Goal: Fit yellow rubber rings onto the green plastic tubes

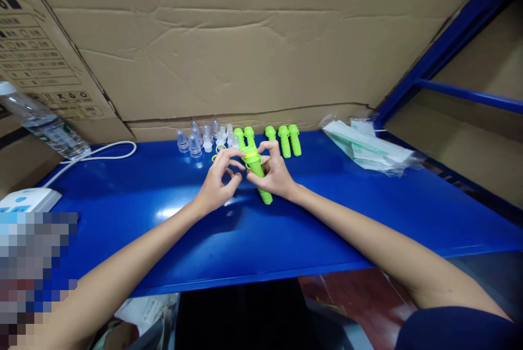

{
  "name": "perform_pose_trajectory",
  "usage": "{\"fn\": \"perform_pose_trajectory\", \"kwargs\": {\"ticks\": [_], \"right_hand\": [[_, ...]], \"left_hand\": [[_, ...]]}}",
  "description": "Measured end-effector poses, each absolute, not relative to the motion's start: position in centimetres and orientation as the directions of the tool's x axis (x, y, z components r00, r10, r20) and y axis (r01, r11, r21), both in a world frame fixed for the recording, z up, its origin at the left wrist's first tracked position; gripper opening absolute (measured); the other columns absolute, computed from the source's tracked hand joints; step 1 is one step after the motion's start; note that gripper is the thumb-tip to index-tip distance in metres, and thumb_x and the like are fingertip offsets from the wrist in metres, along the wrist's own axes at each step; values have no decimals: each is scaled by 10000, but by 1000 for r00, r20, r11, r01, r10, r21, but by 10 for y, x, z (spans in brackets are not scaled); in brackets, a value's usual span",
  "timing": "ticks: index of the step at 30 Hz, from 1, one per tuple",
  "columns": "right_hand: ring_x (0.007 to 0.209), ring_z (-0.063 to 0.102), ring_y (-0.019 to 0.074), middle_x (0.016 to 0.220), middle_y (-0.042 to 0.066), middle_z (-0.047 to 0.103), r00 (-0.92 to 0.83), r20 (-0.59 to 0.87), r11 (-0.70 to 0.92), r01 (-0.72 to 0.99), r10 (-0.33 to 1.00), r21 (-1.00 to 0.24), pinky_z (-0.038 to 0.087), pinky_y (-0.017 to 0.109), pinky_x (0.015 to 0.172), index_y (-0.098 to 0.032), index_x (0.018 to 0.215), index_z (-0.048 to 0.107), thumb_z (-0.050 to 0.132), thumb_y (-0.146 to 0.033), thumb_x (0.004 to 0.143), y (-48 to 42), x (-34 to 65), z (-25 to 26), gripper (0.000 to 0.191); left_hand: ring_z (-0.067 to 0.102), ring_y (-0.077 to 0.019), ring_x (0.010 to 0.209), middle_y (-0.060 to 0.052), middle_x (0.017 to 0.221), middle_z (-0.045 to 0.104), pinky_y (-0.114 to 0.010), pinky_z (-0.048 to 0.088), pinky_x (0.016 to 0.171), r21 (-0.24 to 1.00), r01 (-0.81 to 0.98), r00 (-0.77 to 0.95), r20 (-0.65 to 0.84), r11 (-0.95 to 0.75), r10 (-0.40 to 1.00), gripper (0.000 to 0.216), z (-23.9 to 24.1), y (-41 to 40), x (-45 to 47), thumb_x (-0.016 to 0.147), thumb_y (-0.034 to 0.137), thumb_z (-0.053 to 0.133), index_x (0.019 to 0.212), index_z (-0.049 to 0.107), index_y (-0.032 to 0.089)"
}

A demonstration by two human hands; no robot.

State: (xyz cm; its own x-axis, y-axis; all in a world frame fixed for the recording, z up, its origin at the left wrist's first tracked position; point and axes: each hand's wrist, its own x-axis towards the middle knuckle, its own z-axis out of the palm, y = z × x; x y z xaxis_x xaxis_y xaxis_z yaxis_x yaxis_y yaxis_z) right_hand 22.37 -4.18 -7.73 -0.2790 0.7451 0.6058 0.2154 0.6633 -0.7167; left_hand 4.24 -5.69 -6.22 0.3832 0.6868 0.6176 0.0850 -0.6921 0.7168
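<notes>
My right hand [275,171] is closed around a bright green tube-shaped plastic piece [265,196], tilted with its wide end away from me. A yellow ring [250,154] sits around that wide end, and my right index finger bends over it. My left hand [220,182] is beside the wide end, its index fingertip at the ring and its thumb apart from the piece. Just behind the left hand lie loose yellow rings [220,147], partly hidden by the fingers. Several similar green pieces [285,142] lie at the back, some left of the right hand, others behind it.
Several clear plastic caps [195,146] and small white-based parts [207,143] stand at the back. A plastic bag with papers [359,146] lies at right. At left are a water bottle [53,129], a cable [110,149] and a power strip [30,200] on the blue table [163,252].
</notes>
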Motion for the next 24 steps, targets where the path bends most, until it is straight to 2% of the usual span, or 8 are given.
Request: {"fn": "perform_pose_trajectory", "kwargs": {"ticks": [4, 10, 17, 24], "right_hand": [[413, 421, 86, 581, -138, 408, -282, 585, 644, 212, 761, -735, 277, 204, 397, -277, 992, 264, 653, -214, 754, -42, 224, -76, 460], [424, 437, 85, 593, -141, 428, -244, 604, 646, 169, 759, -744, 286, 199, 400, -280, 992, 238, 638, -222, 770, -41, 222, -73, 461], [425, 434, 75, 575, -153, 410, -290, 593, 653, 190, 751, -733, 284, 183, 410, -268, 1042, 263, 612, -181, 758, -40, 221, -80, 459], [439, 450, 82, 581, -143, 424, -298, 599, 663, 204, 743, -721, 290, 192, 420, -260, 1053, 283, 603, -178, 762, -42, 220, -79, 440]], "left_hand": [[640, -123, 920, -63, 1160, 511, -218, 517, 702, 727, 83, 393, 604, -681, 693, 353, -63, -57, 43, 846, 99, 543, 1172, 499, 227], [647, -122, 917, -90, 1293, 467, -218, 522, 680, 707, 91, 412, 615, -701, 673, 457, -65, -57, 43, 839, 87, 540, 1263, 504, 254], [634, -119, 919, -66, 1182, 505, -208, 515, 679, 714, 106, 393, 610, -692, 689, 358, -64, -55, 42, 846, 90, 533, 1173, 511, 233], [614, -116, 924, -58, 1156, 463, -200, 509, 666, 755, 103, 396, 566, -647, 723, 362, -68, -53, 44, 827, 97, 546, 1148, 448, 232]]}}
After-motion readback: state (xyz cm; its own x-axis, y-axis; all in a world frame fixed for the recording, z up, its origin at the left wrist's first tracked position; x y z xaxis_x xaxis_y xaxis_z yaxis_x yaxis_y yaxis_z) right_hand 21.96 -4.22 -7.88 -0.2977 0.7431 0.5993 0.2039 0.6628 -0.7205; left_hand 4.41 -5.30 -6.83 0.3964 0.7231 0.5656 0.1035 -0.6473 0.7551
